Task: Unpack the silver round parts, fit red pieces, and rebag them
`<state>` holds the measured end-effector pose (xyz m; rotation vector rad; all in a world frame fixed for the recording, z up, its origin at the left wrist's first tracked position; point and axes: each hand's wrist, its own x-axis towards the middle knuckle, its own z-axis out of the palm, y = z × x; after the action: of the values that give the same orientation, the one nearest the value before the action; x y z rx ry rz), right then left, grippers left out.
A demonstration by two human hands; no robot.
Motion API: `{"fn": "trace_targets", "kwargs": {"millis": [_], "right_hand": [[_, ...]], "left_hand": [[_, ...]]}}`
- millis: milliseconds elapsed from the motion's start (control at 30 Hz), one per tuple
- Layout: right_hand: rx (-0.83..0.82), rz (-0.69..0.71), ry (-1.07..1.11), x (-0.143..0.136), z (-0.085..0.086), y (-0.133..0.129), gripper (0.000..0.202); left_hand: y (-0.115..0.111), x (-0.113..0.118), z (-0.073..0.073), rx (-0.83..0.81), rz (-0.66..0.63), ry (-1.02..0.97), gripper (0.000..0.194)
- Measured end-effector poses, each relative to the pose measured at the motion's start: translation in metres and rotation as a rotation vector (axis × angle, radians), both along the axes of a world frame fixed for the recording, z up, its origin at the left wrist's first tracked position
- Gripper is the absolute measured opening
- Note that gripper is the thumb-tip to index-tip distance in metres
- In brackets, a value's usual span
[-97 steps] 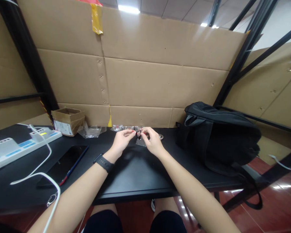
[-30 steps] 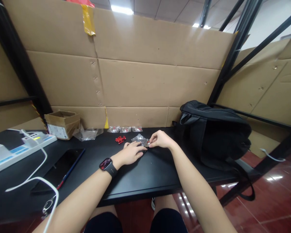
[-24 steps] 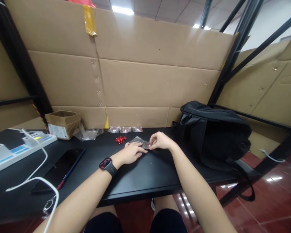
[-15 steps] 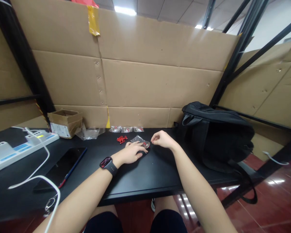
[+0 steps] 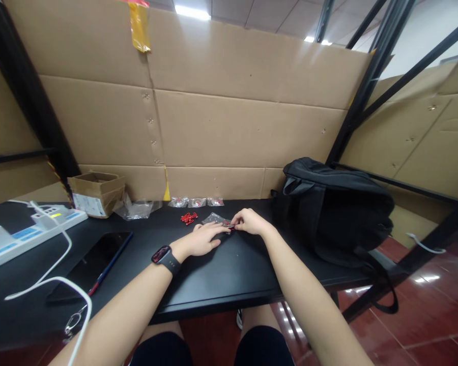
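Blk table (image 5: 229,274), L fingers (image 5: 217,232) spread on clr bag (image 5: 212,217), R fingers (image 5: 238,219) bunched, hold unclear

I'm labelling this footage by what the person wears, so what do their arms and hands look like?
The left hand and right hand are bare, without gloves. No sleeves show on the forearms. The left wrist wears a rounded rectangular watch with reddish marks on its dark screen and a dark strap with small holes. The right wrist has nothing on it.
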<state>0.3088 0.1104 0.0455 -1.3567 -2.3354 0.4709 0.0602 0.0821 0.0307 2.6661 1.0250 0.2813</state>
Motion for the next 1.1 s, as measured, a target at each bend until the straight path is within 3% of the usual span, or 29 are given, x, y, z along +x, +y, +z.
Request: {"fn": "trace_targets", "kwargs": {"millis": [133,267,467,600,867,1100], "right_hand": [[0.018,-0.033,-0.052,0.002,0.003,-0.001,0.018],[0.124,0.04,-0.052,0.001,0.006,-0.005,0.027],[0.252,0.158,0.005,-0.005,0.006,-0.003,0.017],[0.314,0.149,-0.019,-0.009,0.004,0.0,0.013],[0.187,0.107,-0.109,-0.008,0.0,-0.005,0.016],[0.218,0.097,-0.046,-0.012,-0.002,-0.002,0.004]], "left_hand": [[0.001,0.0,-0.002,-0.011,0.012,0.016,0.048],[0.001,0.0,-0.002,-0.026,0.013,0.038,0.046],[0.002,-0.003,0.001,-0.023,-0.029,0.002,0.038],[0.003,-0.005,0.003,-0.052,-0.057,-0.004,0.038],[-0.002,-0.008,0.005,-0.082,0.02,0.1,0.053],[-0.002,-0.009,0.003,-0.071,0.045,0.14,0.05]]}}
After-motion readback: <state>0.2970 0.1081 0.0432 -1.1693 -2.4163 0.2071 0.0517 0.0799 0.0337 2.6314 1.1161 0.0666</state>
